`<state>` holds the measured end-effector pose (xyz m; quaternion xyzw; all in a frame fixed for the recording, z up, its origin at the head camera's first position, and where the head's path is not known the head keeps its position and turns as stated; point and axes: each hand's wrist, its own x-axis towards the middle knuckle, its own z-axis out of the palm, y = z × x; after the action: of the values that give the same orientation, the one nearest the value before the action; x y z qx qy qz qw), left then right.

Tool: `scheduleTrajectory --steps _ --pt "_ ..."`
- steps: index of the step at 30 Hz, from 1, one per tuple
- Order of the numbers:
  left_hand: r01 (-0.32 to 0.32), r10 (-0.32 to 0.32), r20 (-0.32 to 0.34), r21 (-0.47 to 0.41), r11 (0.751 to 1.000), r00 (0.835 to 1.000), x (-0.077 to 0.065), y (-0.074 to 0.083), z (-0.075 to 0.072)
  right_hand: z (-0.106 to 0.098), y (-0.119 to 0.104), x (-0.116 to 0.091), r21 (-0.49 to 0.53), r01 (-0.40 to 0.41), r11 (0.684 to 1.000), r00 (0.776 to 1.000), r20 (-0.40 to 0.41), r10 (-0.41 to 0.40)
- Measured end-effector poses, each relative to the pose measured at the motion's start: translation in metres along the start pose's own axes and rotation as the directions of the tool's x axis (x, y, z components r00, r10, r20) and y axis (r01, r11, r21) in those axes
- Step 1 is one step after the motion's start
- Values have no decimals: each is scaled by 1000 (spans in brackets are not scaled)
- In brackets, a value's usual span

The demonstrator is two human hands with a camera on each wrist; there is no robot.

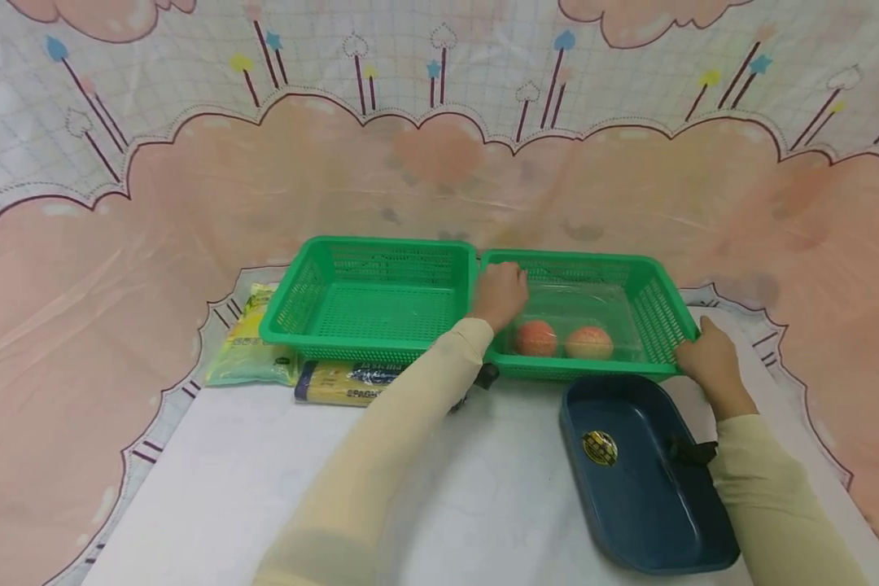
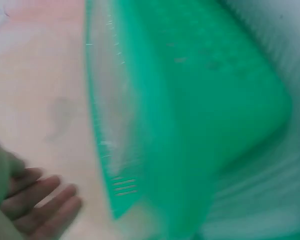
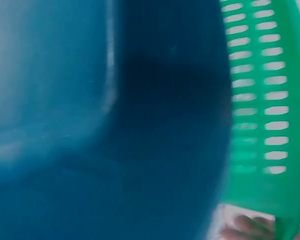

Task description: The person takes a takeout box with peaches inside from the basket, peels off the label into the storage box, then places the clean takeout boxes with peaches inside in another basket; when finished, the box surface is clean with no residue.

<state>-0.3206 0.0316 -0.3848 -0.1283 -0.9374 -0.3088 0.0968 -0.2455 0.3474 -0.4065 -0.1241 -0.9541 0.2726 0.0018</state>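
Observation:
Two green plastic baskets stand side by side. The right basket holds a clear plastic container with a reddish round fruit and a paler orange one. My right hand grips this basket's right end, its fingers partly hidden behind the rim in the right wrist view. Over the basket's left end is my left hand; in the left wrist view its fingers are loosely spread beside the blurred green basket wall, holding nothing.
The left basket holds nothing visible. A yellow-green bag lies at its left, a spaghetti pack along its front. A dark blue rectangular pan with a round yellow sticker lies before the right basket, under my right forearm.

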Motion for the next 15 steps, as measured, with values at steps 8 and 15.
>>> scheduleTrajectory --steps 8,15 --pt "-216 336 -376 327 920 863 -21 -11 -89 -24 -61 -9 131 142 981 983 -135 -125" --pt "-241 429 -359 464 852 829 -47 -24 -127 -27 -112 -38 41 357 933 923 -171 -345"
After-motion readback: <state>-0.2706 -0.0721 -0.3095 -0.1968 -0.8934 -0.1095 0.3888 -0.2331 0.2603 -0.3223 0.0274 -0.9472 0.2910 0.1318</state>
